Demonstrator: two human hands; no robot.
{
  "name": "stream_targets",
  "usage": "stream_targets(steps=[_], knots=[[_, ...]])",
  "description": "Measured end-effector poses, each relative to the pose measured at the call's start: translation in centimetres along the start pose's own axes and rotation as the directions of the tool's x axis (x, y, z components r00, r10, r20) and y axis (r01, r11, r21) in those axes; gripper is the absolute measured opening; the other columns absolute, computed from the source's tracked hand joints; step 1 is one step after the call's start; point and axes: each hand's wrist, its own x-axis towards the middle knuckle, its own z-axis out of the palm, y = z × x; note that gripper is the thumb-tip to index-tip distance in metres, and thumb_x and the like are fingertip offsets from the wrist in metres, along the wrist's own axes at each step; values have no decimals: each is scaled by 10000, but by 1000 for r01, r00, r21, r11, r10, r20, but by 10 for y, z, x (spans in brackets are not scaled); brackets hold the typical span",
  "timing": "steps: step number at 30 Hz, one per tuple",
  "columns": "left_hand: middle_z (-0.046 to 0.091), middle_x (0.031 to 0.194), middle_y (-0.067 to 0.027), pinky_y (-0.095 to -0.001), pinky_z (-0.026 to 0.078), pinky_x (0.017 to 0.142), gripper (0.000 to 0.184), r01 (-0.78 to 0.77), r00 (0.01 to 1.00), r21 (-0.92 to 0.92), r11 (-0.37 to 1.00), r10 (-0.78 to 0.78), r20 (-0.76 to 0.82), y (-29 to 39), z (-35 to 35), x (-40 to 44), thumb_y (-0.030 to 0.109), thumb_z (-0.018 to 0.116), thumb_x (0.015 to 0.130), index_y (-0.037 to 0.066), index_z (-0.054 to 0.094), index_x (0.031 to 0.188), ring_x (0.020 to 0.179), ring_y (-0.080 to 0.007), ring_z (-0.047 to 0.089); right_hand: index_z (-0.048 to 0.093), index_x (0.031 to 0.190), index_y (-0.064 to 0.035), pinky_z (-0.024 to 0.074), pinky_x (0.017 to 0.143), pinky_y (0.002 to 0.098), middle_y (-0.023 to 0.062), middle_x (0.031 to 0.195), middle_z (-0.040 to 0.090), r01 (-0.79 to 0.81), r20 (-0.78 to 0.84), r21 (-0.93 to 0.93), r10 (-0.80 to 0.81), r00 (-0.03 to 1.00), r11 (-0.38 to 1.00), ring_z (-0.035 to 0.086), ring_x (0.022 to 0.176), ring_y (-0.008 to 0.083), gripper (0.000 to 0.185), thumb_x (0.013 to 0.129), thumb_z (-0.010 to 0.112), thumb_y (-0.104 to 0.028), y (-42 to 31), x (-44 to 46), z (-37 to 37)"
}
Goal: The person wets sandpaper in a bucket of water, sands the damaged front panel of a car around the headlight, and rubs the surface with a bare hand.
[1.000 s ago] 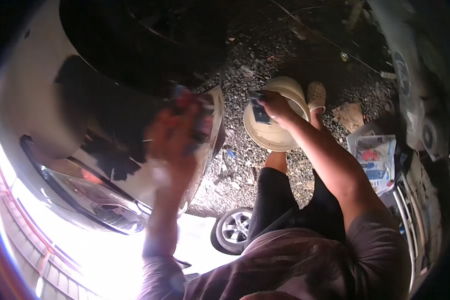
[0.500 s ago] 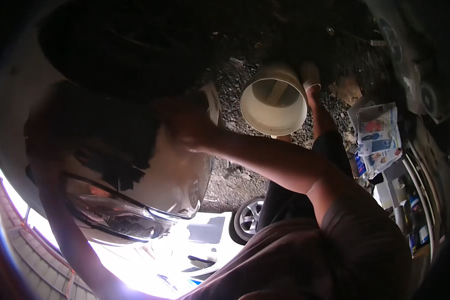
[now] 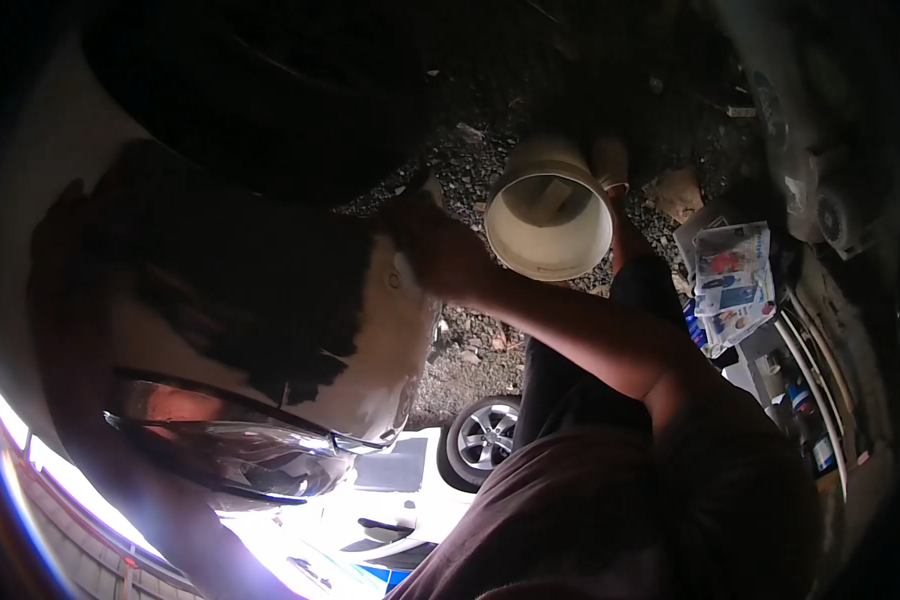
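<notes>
My right hand point(image 3: 432, 245) is at the edge of a light car panel point(image 3: 375, 330) with a large dark patch point(image 3: 240, 260) on it. Its fingers are lost in shadow, and anything it holds is hidden. Far to the left, my left hand point(image 3: 70, 215) lies against the same panel, very dark, so its fingers cannot be made out. Below the patch is a headlight point(image 3: 230, 430). A pale bucket point(image 3: 550, 265) stands on the gravel beyond my right forearm, its open top facing me, with something light inside.
Gravel ground point(image 3: 475, 345) lies between the car and my legs. A car wheel point(image 3: 485, 437) shows near the bottom, beside bright white bodywork. On the right are printed papers point(image 3: 735, 265), pale curved bars point(image 3: 815, 385) and bottles point(image 3: 820, 452). A dark tyre fills the upper left.
My right hand has left the bucket and crossed to the panel. My left hand has moved from the panel's middle to its far left. The view has darkened and shifted.
</notes>
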Motion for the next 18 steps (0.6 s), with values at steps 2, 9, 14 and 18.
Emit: stream_targets(steps=[2,9,14,18], knots=[[648,1468,-132,-461,448,1194,384,-10,1000,-24,1000,10,14,4,1,3,155,572,1046,146,690,1412,1420,-341,559,646,1403,-73,576,983,515,238,1239,708,-27,28,49,26,999,998,699,1072,418,454,953,603,-118,-31,20,-8],[617,1525,-125,-463,440,1206,410,-162,984,-88,983,167,59,7,-1,6,149,520,1065,176,652,1452,1451,-339,537,605,1414,-20,598,979,520,276,1224,728,-106,93,347,79,993,932,724,1132,419,405,1034,553,-150,-91,48,-29],[619,1509,-152,-489,463,1179,477,-79,997,-20,997,78,-11,15,3,5,29,533,1005,201,698,1418,1424,-376,558,572,1494,-55,594,994,503,272,1228,732,-41,12,191,39,999,981,740,1107,414,428,1080,511,-146,-104,56,-6],[610,1509,-185,-510,471,1170,494,62,998,-74,995,-62,4,20,0,8,-13,534,981,206,712,1387,1397,-397,580,542,1537,-63,569,1033,512,278,1314,703,-149,206,249,98,974,957,715,1165,432,460,1081,506,-118,-155,108,-37]])
